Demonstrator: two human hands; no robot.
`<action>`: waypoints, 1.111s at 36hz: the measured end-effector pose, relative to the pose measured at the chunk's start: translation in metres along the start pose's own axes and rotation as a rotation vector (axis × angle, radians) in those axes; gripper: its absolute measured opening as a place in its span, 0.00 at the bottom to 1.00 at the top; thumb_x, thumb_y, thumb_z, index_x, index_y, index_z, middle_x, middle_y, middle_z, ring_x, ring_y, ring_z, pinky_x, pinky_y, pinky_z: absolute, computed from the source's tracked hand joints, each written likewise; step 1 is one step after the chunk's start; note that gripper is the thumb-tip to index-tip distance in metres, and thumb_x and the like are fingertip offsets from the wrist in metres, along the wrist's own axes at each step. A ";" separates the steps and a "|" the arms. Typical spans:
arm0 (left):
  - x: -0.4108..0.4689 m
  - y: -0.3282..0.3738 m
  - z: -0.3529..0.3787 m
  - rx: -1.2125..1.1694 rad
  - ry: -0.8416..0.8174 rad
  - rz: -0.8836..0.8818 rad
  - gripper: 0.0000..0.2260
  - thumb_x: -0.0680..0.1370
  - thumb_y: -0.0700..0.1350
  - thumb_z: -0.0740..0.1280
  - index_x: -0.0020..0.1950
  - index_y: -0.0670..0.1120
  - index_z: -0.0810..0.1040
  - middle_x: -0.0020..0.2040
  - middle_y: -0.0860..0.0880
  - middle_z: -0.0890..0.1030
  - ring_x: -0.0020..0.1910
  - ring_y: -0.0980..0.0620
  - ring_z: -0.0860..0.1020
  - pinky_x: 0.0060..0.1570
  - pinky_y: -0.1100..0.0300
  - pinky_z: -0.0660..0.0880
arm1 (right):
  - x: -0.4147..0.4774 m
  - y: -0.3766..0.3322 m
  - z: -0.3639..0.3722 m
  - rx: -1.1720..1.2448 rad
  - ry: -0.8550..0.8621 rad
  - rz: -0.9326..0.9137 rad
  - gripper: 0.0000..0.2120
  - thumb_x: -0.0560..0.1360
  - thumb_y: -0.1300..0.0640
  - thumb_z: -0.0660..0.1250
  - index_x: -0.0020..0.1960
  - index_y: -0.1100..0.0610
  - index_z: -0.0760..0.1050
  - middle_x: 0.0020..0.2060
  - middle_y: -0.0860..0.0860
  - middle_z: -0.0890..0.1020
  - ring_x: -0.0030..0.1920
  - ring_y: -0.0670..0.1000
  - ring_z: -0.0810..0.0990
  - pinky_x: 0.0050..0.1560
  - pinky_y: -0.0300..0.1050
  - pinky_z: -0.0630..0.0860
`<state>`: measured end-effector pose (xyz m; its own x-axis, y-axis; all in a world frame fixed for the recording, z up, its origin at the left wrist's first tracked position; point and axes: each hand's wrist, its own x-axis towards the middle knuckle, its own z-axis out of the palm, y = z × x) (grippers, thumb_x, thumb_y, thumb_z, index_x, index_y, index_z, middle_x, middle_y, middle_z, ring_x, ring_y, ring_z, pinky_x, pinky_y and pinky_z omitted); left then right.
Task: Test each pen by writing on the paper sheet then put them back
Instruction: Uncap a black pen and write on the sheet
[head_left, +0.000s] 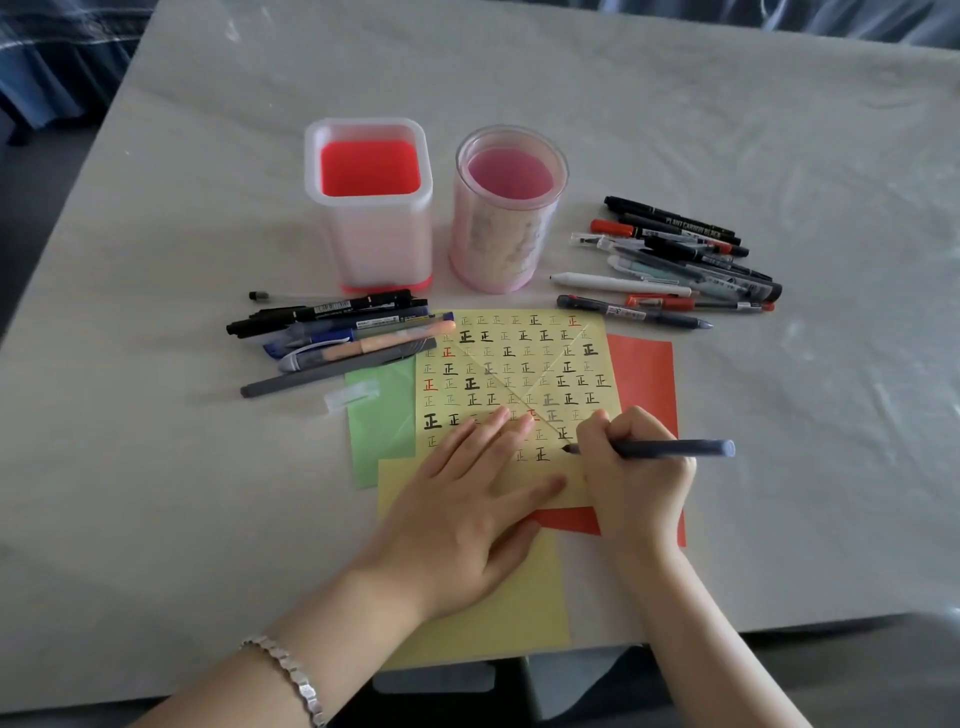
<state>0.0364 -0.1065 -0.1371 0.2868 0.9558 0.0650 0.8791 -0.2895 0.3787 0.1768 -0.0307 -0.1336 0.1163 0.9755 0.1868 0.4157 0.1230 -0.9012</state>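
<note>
Hands are both being used on the yellow paper sheet (519, 364): the left hand (467, 499) is being laid flat on it, fingers straight, while the right hand (634, 467) is being curled round a dark blue pen (670, 448) whose tip is being pressed to the sheet's lower right part, beside the last marks. Most of the sheet is being taken up by rows of test characters, so the testing is being judged well advanced. Putting back is not yet being done: no pens are being seen inside the square holder (371, 208) or the round holder (506, 208), and two heaps are being left on the table (156, 467), the left pile (337, 332) and the right pile (685, 260). Which pile is being kept for tested pens cannot be told.
</note>
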 end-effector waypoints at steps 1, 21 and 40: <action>0.000 0.000 0.000 -0.001 -0.001 -0.001 0.16 0.79 0.53 0.55 0.64 0.56 0.74 0.72 0.43 0.66 0.73 0.42 0.60 0.71 0.49 0.54 | 0.000 0.000 0.000 -0.007 0.003 -0.003 0.16 0.66 0.59 0.64 0.24 0.58 0.61 0.20 0.48 0.70 0.27 0.59 0.77 0.25 0.40 0.66; 0.001 0.000 -0.001 0.010 -0.007 -0.004 0.16 0.79 0.53 0.55 0.65 0.56 0.74 0.72 0.42 0.66 0.73 0.42 0.60 0.72 0.50 0.52 | 0.001 0.003 -0.001 -0.036 0.034 -0.005 0.14 0.63 0.61 0.63 0.25 0.61 0.59 0.20 0.60 0.65 0.26 0.65 0.73 0.26 0.44 0.63; 0.000 -0.001 0.000 0.013 -0.004 -0.003 0.16 0.79 0.53 0.55 0.65 0.57 0.73 0.72 0.42 0.65 0.73 0.43 0.59 0.72 0.50 0.52 | 0.002 0.001 0.001 -0.047 0.018 -0.005 0.14 0.64 0.61 0.63 0.24 0.61 0.60 0.19 0.60 0.67 0.26 0.65 0.74 0.25 0.49 0.64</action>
<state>0.0359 -0.1060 -0.1371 0.2856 0.9565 0.0599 0.8848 -0.2872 0.3671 0.1768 -0.0285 -0.1345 0.1302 0.9714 0.1984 0.4583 0.1185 -0.8809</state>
